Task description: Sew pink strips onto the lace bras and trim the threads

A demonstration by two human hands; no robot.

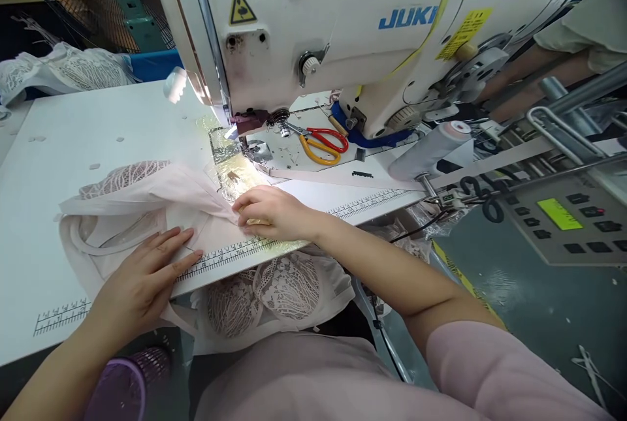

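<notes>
A pale pink bra (147,194) lies on the white counter (44,166), in front of the big white sewing machine (333,36). It is soft, thin and full of folds. A patch of pink lace (125,178) with thin lines and tiny holes shows at its far edge. On its left side, a smooth band bends around in a loop. The right end gets narrow and goes up to the right hand (280,213), near the machine's needle.

The left hand (144,271) lies on the near part of the cloth, with its fingers a little apart. The right hand's fingers are bent and close together at the cloth's edge, but I cannot tell if they pinch it or just press down.

The left hand hides some of the bra, and the folds hide more, so its whole shape is hard to see. Bright light makes the needle spot hard to make out. A second bra (289,290) with two lacy cups hangs below the counter's edge, and a strip near the left hand may join the two. A purple basket (142,382) is cut off at the bottom.
</notes>
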